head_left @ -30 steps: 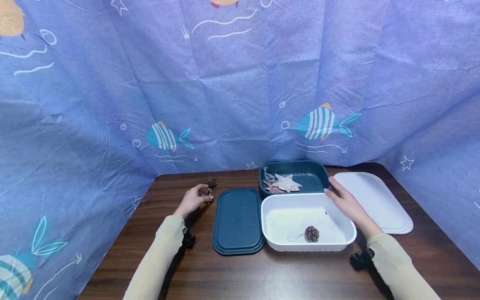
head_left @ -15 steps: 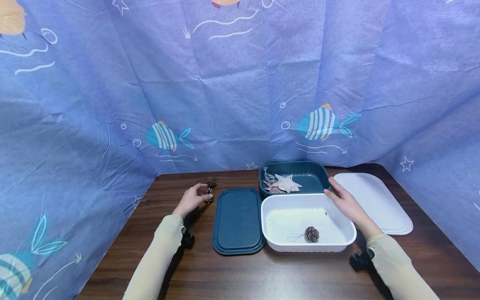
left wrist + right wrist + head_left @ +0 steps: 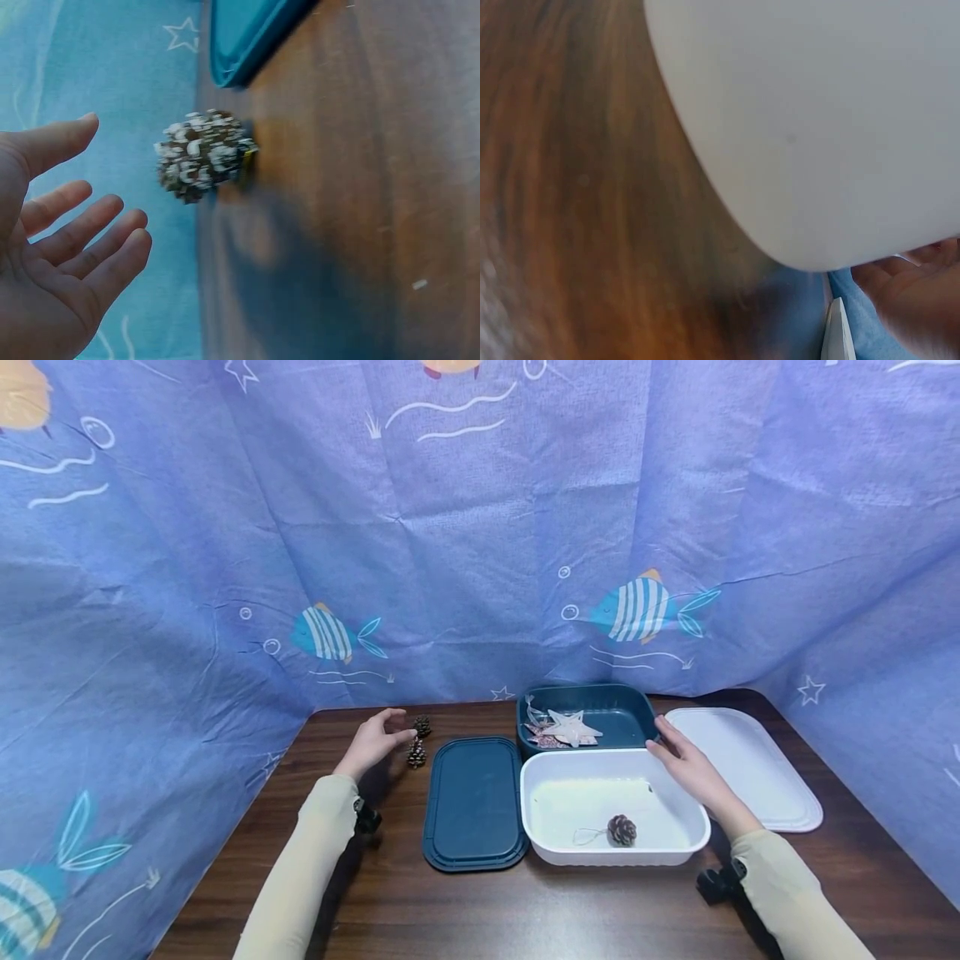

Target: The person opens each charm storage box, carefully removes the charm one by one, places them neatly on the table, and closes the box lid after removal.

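Note:
In the head view my left hand (image 3: 372, 745) hovers just left of two pine cones, its fingers loosely spread and holding nothing. The nearer pine cone (image 3: 416, 753) stands on the wooden table, with a farther pine cone (image 3: 422, 725) right behind it. White-tipped scales show on a pine cone (image 3: 202, 154) in the left wrist view, apart from the fingers (image 3: 116, 262). My right hand (image 3: 690, 767) lies with straight fingers against the far right corner of a white box (image 3: 540, 843). Inside that box is another pine cone (image 3: 622, 830) with a string loop.
Behind the white box, a dark teal box (image 3: 630, 718) holds a white star ornament (image 3: 573, 727) and several pinkish pieces. A dark teal lid (image 3: 476, 802) lies left of the boxes, a white lid (image 3: 750, 768) at the right. A fish-print cloth (image 3: 465, 568) hangs behind the table.
My left hand has let go of the nearer pine cone and drawn back a little up and left. That cone stays on the table. The right hand has kept its place.

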`<action>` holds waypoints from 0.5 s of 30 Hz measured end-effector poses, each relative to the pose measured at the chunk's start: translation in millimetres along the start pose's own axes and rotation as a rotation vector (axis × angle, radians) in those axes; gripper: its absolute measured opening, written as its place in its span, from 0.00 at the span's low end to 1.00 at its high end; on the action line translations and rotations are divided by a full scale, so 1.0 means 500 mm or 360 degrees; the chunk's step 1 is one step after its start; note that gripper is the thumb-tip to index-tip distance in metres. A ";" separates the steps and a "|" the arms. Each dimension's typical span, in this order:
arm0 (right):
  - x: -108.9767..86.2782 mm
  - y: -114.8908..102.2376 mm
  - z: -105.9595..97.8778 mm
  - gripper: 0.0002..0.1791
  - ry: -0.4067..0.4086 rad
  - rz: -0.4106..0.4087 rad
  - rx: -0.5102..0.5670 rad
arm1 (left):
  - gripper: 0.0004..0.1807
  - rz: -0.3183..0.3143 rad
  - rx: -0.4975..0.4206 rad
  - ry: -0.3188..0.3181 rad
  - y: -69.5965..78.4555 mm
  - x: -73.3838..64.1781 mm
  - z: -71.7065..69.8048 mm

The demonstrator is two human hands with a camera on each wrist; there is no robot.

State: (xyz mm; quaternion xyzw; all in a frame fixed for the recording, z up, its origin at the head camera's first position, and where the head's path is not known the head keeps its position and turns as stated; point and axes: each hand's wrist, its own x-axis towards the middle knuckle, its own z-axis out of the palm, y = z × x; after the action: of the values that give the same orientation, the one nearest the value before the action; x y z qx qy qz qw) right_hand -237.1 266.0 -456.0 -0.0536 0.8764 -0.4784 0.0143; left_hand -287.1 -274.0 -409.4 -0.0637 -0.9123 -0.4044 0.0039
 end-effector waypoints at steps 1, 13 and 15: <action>0.000 0.000 0.001 0.48 -0.0002 0.0001 0.0003 | 0.32 -0.0006 -0.0011 0.0007 0.004 0.002 -0.005; 0.000 0.001 0.000 0.49 0.0000 0.0003 0.0001 | 0.34 0.0042 -0.0042 -0.0006 0.049 0.019 -0.029; 0.000 0.001 0.001 0.49 0.0000 0.0003 0.0005 | 0.34 0.0071 -0.0020 -0.0014 0.058 0.021 -0.026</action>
State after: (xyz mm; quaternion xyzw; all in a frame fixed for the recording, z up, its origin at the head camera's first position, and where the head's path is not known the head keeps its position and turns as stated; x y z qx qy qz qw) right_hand -236.9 265.9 -456.9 -0.0528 0.8757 -0.4797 0.0148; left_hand -294.8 -263.2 -378.7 -0.0860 -0.9082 -0.4096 0.0085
